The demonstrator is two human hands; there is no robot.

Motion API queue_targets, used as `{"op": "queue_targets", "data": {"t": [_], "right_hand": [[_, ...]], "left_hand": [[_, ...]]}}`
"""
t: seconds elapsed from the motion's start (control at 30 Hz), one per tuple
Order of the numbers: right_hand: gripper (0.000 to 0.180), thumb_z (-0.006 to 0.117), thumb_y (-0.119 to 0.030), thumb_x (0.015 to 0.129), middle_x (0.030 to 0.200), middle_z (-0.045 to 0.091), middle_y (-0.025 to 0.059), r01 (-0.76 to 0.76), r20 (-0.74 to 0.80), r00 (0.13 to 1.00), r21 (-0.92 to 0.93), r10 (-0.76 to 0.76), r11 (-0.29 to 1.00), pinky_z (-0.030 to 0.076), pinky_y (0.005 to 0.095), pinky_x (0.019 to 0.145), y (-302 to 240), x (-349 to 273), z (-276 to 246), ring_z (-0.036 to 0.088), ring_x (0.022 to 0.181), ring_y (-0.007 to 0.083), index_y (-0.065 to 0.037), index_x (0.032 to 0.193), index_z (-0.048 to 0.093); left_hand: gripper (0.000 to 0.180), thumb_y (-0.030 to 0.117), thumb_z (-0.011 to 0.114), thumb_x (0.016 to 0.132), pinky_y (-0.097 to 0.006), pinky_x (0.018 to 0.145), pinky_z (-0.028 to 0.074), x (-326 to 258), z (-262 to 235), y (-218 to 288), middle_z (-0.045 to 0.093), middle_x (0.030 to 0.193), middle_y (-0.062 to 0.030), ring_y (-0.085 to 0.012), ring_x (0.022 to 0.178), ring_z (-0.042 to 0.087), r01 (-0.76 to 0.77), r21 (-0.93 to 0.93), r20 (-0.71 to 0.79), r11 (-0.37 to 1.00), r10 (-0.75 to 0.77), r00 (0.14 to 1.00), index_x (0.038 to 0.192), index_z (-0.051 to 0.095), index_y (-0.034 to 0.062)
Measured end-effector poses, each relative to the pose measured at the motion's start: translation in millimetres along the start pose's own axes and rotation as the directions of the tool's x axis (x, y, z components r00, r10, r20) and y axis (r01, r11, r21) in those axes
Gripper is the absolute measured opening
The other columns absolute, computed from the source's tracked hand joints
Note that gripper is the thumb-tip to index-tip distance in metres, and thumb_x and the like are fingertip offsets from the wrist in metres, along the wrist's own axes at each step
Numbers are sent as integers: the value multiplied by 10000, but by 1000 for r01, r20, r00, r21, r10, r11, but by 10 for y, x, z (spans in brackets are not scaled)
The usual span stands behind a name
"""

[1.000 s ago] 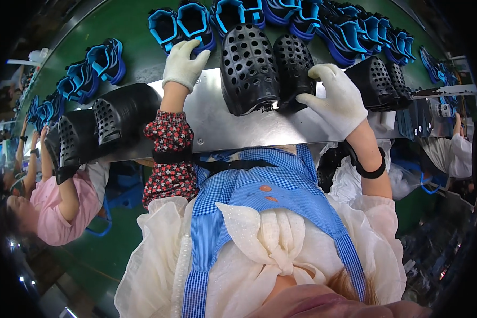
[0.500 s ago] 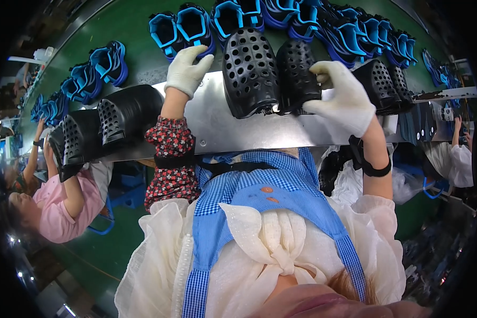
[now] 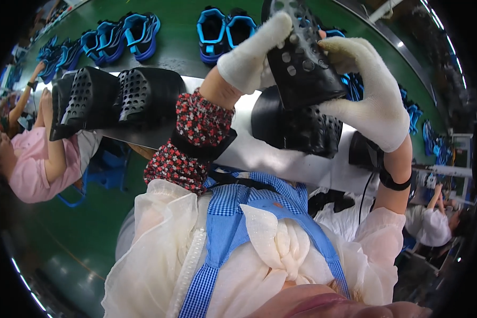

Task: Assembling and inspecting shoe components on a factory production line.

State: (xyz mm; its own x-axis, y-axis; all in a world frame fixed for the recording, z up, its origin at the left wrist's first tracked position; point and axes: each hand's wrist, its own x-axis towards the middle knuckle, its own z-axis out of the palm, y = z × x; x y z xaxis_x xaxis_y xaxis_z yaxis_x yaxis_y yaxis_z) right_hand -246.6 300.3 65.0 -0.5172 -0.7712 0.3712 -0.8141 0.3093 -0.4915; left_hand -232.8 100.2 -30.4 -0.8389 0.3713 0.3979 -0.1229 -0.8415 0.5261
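Observation:
Both my hands wear white knit gloves and hold up one black perforated clog (image 3: 302, 63) above the metal shelf (image 3: 259, 153). My left hand (image 3: 254, 47) grips its left side, and my right hand (image 3: 371, 100) grips its right side and toe end. A second black perforated clog (image 3: 297, 127) lies on the shelf just below the lifted one. Two more black clogs (image 3: 116, 100) stand side by side on the shelf to my left. My left forearm has a red flowered sleeve cover.
Blue and black shoes (image 3: 225, 29) sit in pairs on the green conveyor (image 3: 180, 37) beyond the shelf, with more (image 3: 122, 34) at the left. A person in a pink top (image 3: 32, 164) works at my left; another person (image 3: 434, 228) is at the right.
Both hands have lifted one black clog off the shelf and brought it up toward the camera. The view has shifted closer to the shelf.

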Motion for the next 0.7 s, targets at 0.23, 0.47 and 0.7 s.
{"op": "queue_targets", "data": {"t": [0.23,0.47,0.7], "right_hand": [[578,760,-279,753,1008,632,154,-293,211,922,-167,324,941,522,341,794,194,379,263,645,855,252,-17,1229,561],[394,598,-401,825,707,633,195,-268,243,850,-564,467,781,506,443,651,312,832,574,641,709,377,-10,870,620],[446,482,-427,836,694,644,185,-356,363,711,-554,603,753,514,404,665,775,1169,884,645,676,336,-18,829,660]], "left_hand": [[201,193,629,920,-326,807,532,-69,-502,-154,641,964,-32,-148,898,632,-157,100,-351,983,182,919,1065,579,63],[305,289,561,968,-372,905,517,-114,-926,-202,641,1099,-61,-180,1035,620,-172,91,-435,981,195,879,1173,564,63],[324,347,609,928,-365,849,522,-136,-1096,-58,647,1046,-67,-190,953,617,5,24,-625,1000,11,780,1087,631,65]]}}
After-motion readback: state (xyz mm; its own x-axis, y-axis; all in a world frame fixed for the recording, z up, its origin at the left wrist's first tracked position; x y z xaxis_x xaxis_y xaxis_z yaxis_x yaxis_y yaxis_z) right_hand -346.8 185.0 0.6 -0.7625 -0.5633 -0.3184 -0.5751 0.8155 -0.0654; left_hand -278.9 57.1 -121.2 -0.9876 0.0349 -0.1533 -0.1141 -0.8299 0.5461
